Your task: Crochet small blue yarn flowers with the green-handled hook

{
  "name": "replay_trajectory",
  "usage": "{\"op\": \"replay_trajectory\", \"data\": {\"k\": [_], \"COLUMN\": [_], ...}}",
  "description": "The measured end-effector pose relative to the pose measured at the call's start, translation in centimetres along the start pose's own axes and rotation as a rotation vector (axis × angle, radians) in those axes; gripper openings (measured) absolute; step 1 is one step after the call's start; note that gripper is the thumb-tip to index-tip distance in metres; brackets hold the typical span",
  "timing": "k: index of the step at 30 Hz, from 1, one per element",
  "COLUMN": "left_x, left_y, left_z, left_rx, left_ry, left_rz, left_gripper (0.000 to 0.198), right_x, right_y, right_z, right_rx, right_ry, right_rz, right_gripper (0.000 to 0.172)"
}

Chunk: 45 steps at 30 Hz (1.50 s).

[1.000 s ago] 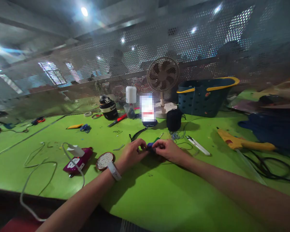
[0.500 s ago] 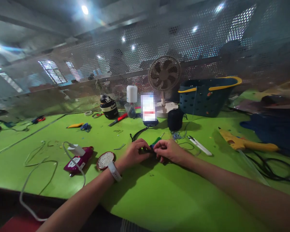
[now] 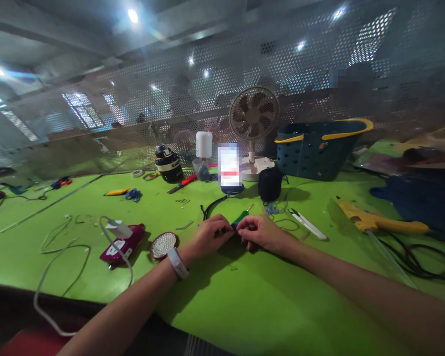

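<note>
both hands meet over the green table, about the middle of it. left hand and right hand have thumb and forefinger pressed together on a small blue piece – it's pinched from both sides and mostly hidden, so i can't tell what it actually is. it sits low, right between the two hands, at or just above the table top. a green tool pokes out of the pinch toward 1 o'clock, touching or just beside the piece. there's a white band on the left wrist.

around the hands: a black cord curls at 11 o'clock, close by. white snips lie near at 2 o'clock. the yellow glue gun is out at 3 o'clock, well apart. a black yarn ball is at 1 o'clock, with the fan and blue basket behind it. a sparkly disc is at 9 o'clock just beside the left wrist — the pink power bank is further out the same way, with a white plug stuck in it.
</note>
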<state>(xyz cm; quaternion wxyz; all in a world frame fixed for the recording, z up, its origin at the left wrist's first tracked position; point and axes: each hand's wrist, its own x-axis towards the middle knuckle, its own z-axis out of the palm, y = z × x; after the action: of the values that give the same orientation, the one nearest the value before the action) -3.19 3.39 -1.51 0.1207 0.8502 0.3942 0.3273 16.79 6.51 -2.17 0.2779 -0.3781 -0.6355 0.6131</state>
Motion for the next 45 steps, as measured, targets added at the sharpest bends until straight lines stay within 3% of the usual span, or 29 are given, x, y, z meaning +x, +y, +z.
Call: {"op": "replay_trajectory", "data": {"k": [23, 29, 34, 40, 45], "left_x": [-0.1, -0.3, -0.4, -0.3, -0.4], "left_y": [-0.7, -1.0, -1.0, -0.3, -0.4], "left_z": [0.2, 0.9, 0.9, 0.5, 0.4], "left_rx": [0.001, 0.126, 0.217, 0.149, 0.117], "left_ry": [-0.001, 0.056, 0.023, -0.013, -0.04], "left_rz": [0.038, 0.12, 0.174, 0.193, 0.199], "left_gripper": [0.011, 0.013, 0.018, 0.018, 0.016], "right_x": [-0.1, 0.2, 0.1, 0.2, 0.0], "right_y": [-0.4, 0.0, 0.0, 0.2, 0.0], "right_z": [0.0, -0.2, -0.3, -0.2, -0.8], "right_rx": [-0.06, -0.089, -0.108, -0.109, -0.113], "right_ry": [0.014, 0.055, 0.085, 0.152, 0.302], "right_rz": [-0.02, -0.047, -0.093, -0.159, -0.259], "right_gripper": [0.004, 0.004, 0.006, 0.014, 0.017]}}
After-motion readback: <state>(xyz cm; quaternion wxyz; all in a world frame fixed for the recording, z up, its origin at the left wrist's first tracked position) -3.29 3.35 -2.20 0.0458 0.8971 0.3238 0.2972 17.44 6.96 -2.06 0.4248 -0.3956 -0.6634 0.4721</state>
